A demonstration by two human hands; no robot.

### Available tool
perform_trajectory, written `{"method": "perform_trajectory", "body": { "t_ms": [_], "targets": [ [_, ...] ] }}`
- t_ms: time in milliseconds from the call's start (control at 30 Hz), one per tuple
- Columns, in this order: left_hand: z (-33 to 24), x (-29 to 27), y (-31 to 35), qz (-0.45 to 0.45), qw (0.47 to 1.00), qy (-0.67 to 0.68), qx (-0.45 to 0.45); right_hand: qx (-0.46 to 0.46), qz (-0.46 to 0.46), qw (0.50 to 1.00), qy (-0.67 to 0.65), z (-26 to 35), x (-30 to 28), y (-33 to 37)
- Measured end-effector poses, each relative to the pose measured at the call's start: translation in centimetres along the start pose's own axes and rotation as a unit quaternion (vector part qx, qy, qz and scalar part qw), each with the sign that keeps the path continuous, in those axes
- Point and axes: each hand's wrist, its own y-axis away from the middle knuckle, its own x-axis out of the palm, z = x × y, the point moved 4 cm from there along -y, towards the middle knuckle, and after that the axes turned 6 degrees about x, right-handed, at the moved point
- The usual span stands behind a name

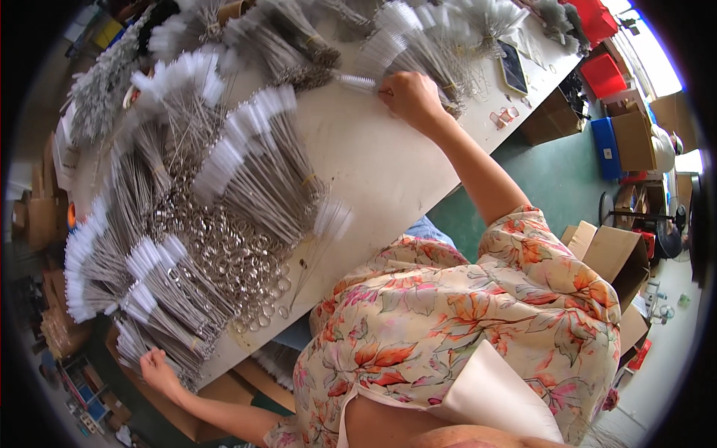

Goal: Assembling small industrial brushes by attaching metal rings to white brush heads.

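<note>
Well apart, both hands are at work over the table [358, 172], each beside its own brushes. Close to the body in its flowered blouse [388, 351], the left hand [158, 371] is at the near table edge, fingers curled against a small brush bundle [160, 346]; whether they are clamped on it or only touching, I cannot tell.

Just beyond the left hand lie more bundles of the same kind, their white bristles pointing away to its left and their wire stems running toward a heap of metal rings [224, 246]. A few loose brushes [330, 220] lie between the two hands, nearer the blouse, and behind them a big bundle [258, 160] slants across the tabletop.

Farther out, the right hand [413, 97] has its fingertips drawn together on a single brush [356, 81], whose white bristles stick out to the left of the fingers. A thick fan of brushes [418, 45] spreads just past that hand. To its right are a phone [512, 67] and some small clear pieces [504, 117].

Off the table, to the right of the right hand, a cardboard box [549, 119], a blue bin [606, 148] and a red bin [603, 75] stand around the green floor [538, 175].
</note>
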Motion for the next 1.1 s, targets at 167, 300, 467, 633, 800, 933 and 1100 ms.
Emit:
{"method": "perform_trajectory", "body": {
  "t_ms": [167,300,467,633,800,933,1100],
  "targets": [
    [-4.2,-2.0,1.4,-0.06,0.993,0.107,-0.001,0.064,-0.032,0.972,-0.223,-2.5,-5.6,-2.7],
    [-8.4,-3.3,2.0,-0.143,0.973,0.174,-0.056,0.119,-0.165,0.907,-0.37,-10.8,-9.4,-5.8],
    [-11.2,-1.4,1.7,-0.171,0.937,0.305,-0.022,0.271,-0.117,0.916,-0.273,-24.0,-7.2,-9.0],
    [-14.1,1.0,1.8,-0.083,0.903,0.412,-0.086,0.345,0.054,0.935,-0.055,-23.0,-2.6,-9.5],
    [-16.9,3.2,1.9,-0.055,0.873,0.482,-0.053,0.307,-0.016,0.946,-0.102,-24.6,-2.9,-9.6],
    [-20.7,4.2,2.9,-0.025,0.831,0.555,-0.024,0.114,-0.35,0.91,-0.192,-13.0,-14.1,-4.5],
    [-31.1,4.9,5.5,0.047,0.836,0.533,0.121,-0.09,0.028,0.733,-0.673,6.7,-11.5,-0.2]
  ]
}}
